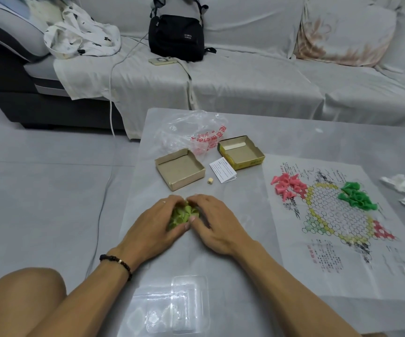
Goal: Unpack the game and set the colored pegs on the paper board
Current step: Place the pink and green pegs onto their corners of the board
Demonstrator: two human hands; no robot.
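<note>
A heap of light green pegs (180, 215) lies on the table, cupped between my left hand (157, 222) and my right hand (212, 220), whose fingertips meet over it. The paper board (337, 239) is spread flat to the right. On its upper left lies a pile of pink pegs (287, 186), and on its upper right a pile of dark green pegs (356, 195). Most of the light green heap is hidden by my fingers.
Two open cardboard box halves (180, 167) (241, 152), a folded leaflet (222, 170), a small die (210, 180) and a crumpled plastic bag (194, 132) lie behind my hands. A clear plastic tray (179, 305) sits at the near edge. Crumpled tissue (403, 188) lies far right. A sofa stands behind the table.
</note>
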